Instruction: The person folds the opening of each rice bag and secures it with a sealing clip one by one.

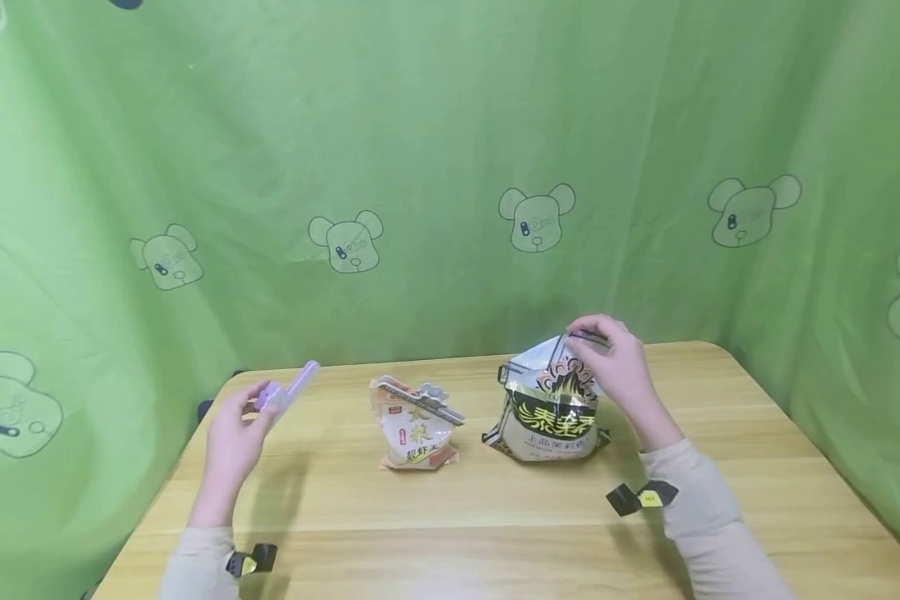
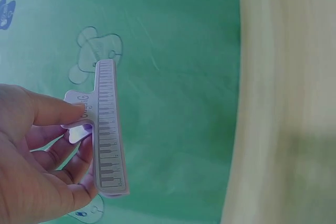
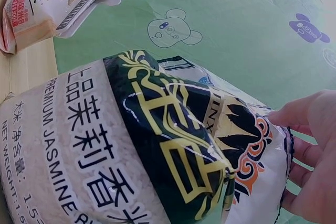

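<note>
My left hand (image 1: 237,433) pinches a purple bag clip (image 1: 291,393) above the table's left side. In the left wrist view the clip (image 2: 109,129) shows a ruler-like piano-key print, with the thumb on one handle. With thumb and fingers, my right hand (image 1: 613,367) grips the top edge of a jasmine rice bag (image 1: 555,425), which stands on the table at right. Its top is folded over toward the back in the right wrist view, where white rice shows through the bag (image 3: 94,145). Between the hands stands a smaller food packet (image 1: 416,437) with a grey clip (image 1: 423,400) across its top.
The light wooden table (image 1: 450,542) reaches back to a green curtain (image 1: 435,150) printed with bear heads. More curtain hangs along both sides. The small packet (image 3: 31,19) stands to the left of the rice bag.
</note>
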The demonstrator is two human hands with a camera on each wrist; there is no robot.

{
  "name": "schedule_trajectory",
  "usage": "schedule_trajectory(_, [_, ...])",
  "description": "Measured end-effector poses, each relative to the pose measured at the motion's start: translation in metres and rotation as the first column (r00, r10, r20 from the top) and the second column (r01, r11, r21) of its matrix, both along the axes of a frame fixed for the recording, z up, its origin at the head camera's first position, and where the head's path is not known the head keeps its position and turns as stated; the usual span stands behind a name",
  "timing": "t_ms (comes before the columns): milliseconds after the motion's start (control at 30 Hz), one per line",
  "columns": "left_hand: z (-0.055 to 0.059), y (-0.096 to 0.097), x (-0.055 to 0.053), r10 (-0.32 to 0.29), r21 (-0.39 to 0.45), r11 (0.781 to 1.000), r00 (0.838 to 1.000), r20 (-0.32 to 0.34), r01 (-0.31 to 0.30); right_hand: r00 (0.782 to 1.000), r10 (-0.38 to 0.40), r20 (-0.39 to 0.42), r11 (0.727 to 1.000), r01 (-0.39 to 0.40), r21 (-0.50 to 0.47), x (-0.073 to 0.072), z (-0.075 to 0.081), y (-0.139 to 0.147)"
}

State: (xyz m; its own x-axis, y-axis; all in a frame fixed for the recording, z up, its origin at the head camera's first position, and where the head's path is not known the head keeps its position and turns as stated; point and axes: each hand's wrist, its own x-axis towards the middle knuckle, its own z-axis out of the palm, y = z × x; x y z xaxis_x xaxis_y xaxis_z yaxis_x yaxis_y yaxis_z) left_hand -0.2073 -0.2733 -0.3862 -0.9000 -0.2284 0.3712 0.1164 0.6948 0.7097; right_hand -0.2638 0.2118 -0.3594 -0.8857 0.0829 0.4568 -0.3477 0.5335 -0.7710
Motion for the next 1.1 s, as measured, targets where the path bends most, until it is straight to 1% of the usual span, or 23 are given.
schedule_trajectory(100, [0.009, 0.005, -0.002, -0.006, 0.012, 1.000, 1.000, -0.026, 0.006, 1.000, -0.001, -0.001, 1.000, 0.001, 0.004, 0.001, 0.000, 0.000])
schedule_trajectory(267, [0.021, 0.012, -0.004, -0.011, 0.030, 0.999, 0.996, -0.085, 0.014, 1.000, -0.001, -0.005, 1.000, 0.001, 0.017, 0.001, 0.002, -0.001])
schedule_trajectory(400, [0.028, 0.019, -0.007, -0.019, 0.042, 0.999, 0.995, -0.099, 0.023, 1.000, -0.007, -0.003, 1.000, 0.008, 0.019, 0.001, 0.001, 0.000])
schedule_trajectory(500, [0.033, 0.026, -0.008, -0.028, 0.070, 0.997, 0.995, -0.094, 0.035, 1.000, -0.009, -0.001, 1.000, 0.009, 0.022, 0.001, 0.001, 0.001])
schedule_trajectory(633, [0.039, 0.037, -0.007, -0.053, 0.113, 0.992, 0.994, -0.095, 0.063, 1.000, -0.010, -0.003, 1.000, 0.010, 0.023, 0.001, 0.001, 0.001])
schedule_trajectory(767, [0.046, 0.046, -0.006, -0.081, 0.148, 0.984, 0.989, -0.120, 0.099, 1.000, -0.010, -0.012, 1.000, 0.010, 0.019, 0.000, 0.000, 0.001])
schedule_trajectory(933, [0.052, 0.056, -0.005, -0.121, 0.180, 0.973, 0.981, -0.150, 0.147, 1.000, -0.011, -0.014, 1.000, 0.011, 0.019, 0.000, 0.000, 0.002])
schedule_trajectory(1100, [0.057, 0.066, -0.006, -0.146, 0.203, 0.963, 0.976, -0.160, 0.177, 1.000, -0.010, -0.006, 1.000, 0.010, 0.018, 0.000, 0.000, 0.002])
